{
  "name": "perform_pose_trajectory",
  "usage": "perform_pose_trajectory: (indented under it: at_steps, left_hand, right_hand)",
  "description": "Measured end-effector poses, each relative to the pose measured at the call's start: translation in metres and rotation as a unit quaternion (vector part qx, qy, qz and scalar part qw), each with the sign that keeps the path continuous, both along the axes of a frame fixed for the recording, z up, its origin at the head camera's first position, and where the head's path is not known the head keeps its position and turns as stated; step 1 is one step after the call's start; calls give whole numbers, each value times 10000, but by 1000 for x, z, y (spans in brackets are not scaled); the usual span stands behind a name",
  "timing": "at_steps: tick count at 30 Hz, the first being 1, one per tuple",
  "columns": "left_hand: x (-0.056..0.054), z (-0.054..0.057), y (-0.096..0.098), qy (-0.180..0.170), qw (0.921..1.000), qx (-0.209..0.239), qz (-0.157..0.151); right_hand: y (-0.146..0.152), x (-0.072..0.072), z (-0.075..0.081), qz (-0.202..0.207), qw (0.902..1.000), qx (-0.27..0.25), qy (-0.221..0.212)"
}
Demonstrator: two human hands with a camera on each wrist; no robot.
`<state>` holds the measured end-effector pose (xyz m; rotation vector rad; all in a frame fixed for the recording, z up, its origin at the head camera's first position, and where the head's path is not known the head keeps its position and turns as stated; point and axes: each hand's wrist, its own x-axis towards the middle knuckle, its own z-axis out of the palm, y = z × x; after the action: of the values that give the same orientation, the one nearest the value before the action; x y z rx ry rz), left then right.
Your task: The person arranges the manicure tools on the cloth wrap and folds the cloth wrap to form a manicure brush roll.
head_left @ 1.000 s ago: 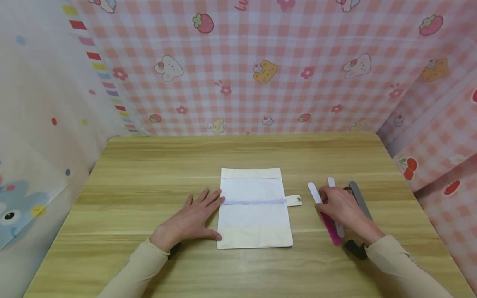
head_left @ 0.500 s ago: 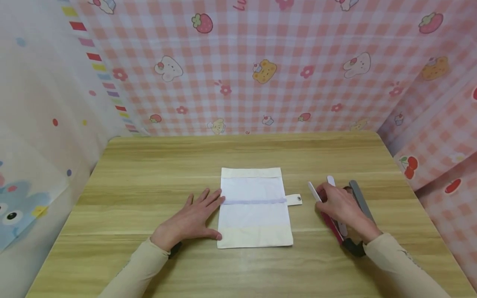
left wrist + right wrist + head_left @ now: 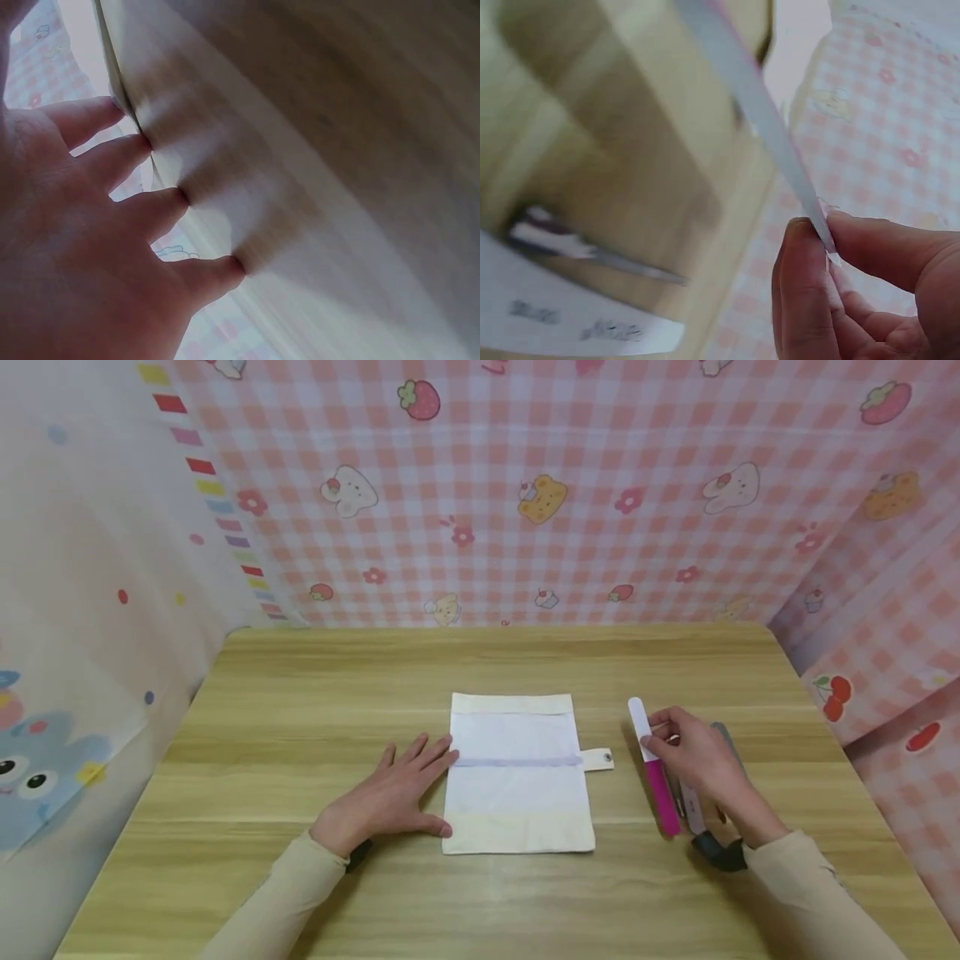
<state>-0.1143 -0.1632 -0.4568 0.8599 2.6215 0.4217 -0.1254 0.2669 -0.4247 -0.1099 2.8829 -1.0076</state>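
A cream and white fabric pouch lies unfolded flat on the table, its snap tab pointing right. My left hand rests at the pouch's left edge, fingers spread and fairly straight; in the left wrist view the fingertips touch down along that edge. To the right of the pouch, my right hand pinches a white and pink nail file between thumb and fingers. The right wrist view shows this nail file nearly edge-on, above the table.
Beneath the right hand lie a pale nail file with print and a small slim tool with a dark and white handle, blurred. A grey file is partly hidden behind that hand. A checked curtain hangs behind the table.
My right hand has taken the white and pink nail file up from beside the other files, tilting it and shifting it slightly away from me. The left hand stays at the pouch's edge.
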Motion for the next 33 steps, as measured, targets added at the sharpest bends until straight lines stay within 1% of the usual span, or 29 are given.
perform_pose_trajectory:
  at_steps: [8, 10, 15, 17, 27, 33]
  left_hand:
    - [0, 0, 0, -25, 10000, -12, -10]
    - [0, 1, 0, -33, 10000, 16, -2]
    - [0, 0, 0, -24, 10000, 68, 9]
    - [0, -1, -1, -21, 10000, 66, 11]
    - [-1, -2, -2, -23, 10000, 93, 24]
    - [-1, -1, -2, -43, 10000, 71, 17]
  right_hand:
    - [-5, -4, 11, -25, 9984, -417, 387]
    - [-9, -6, 13, -2, 9968, -656, 450]
    - [-23, -13, 14, 121, 9871, -1474, 611]
    - [-30, -17, 15, 166, 9837, -1656, 684]
    - [-61, -34, 21, 268, 9741, -2123, 724]
    - [-78, -47, 22, 378, 9634, -2548, 739]
